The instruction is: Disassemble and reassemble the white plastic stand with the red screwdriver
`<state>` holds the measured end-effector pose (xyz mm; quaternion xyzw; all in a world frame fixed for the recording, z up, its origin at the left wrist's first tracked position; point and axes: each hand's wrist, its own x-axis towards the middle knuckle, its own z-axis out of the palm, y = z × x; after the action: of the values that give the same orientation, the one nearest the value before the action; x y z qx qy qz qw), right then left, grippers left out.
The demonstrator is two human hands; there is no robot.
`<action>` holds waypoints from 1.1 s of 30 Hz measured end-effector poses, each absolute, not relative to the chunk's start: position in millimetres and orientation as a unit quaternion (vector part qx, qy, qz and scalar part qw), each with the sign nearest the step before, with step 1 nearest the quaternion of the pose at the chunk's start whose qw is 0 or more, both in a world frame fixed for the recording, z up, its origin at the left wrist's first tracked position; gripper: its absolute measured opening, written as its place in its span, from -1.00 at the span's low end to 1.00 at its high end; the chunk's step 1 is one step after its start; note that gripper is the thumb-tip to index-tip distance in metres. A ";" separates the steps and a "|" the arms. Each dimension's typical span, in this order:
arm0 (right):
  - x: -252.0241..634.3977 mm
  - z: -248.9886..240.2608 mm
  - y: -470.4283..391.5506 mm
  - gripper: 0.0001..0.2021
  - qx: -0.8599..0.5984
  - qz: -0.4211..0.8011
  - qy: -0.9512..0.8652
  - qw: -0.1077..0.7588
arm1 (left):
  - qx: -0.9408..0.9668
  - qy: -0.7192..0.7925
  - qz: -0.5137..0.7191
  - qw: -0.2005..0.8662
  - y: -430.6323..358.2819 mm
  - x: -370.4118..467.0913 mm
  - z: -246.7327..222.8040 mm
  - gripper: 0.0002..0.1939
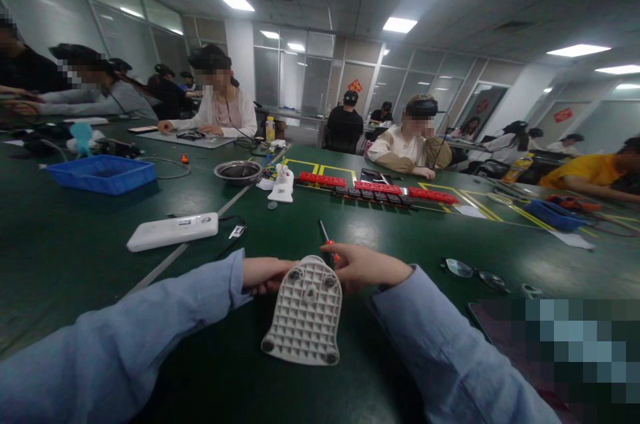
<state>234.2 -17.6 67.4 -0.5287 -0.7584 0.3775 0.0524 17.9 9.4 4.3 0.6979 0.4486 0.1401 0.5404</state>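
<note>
Showing its gridded underside toward the near edge of the green table [410, 231]: one off-white plastic base [306, 321], tilted, wider end lowest. Left hand [266, 272]: clamped on the base's upper left, fingertips hidden behind. Right hand [369, 265]: at the base's upper right, fingers over a red-handled screwdriver [327, 241]; whether closed on it cannot be told. Toward the right edge: one pair of eyeglasses [460, 269]. Toward the left edge: white oblong device [173, 233]; beyond it, blue plastic tray [103, 174]. Toward the far edge: three red strips [377, 188], one metal bowl [239, 171].
</note>
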 end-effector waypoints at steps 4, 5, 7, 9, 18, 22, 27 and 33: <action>245.1 52.4 2.9 -0.58 -0.630 0.234 -0.724 0.156 | 0.483 0.452 0.268 0.701 21.8 9.6 12.0 -0.90; 243.4 44.3 6.3 -0.55 -0.642 0.216 -0.716 0.169 | 0.442 0.445 0.310 0.714 22.8 11.9 10.5 -0.85; 236.6 27.1 10.1 -0.48 -0.656 0.196 -0.706 0.183 | 0.365 0.435 0.370 0.735 22.2 19.2 4.5 -0.75; 229.5 14.0 11.4 -0.44 -0.651 0.201 -0.706 0.193 | 0.301 0.432 0.402 0.749 19.6 26.2 -2.4 -0.70; 257.1 75.8 8.0 -0.54 -0.549 0.288 -0.651 0.438 | 0.209 0.411 0.480 0.747 26.6 23.2 27.0 -0.81; 280.0 129.4 -23.6 -0.66 -0.365 0.425 -0.528 0.638 | 0.271 0.318 0.506 0.754 19.1 31.3 86.1 -0.74; 263.7 154.4 -71.9 -0.76 -0.311 0.400 -0.538 0.673 | 0.377 0.264 0.501 0.733 -28.2 45.3 135.9 -0.68; 231.1 149.5 -96.0 -0.73 -0.255 0.321 -0.480 0.776 | 0.401 0.264 0.465 0.743 -69.7 48.0 137.3 -0.67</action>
<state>231.1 -96.0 149.5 -0.2550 -0.4798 0.3206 0.7758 48.0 -69.7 137.3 0.4012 0.2645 0.4654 0.7433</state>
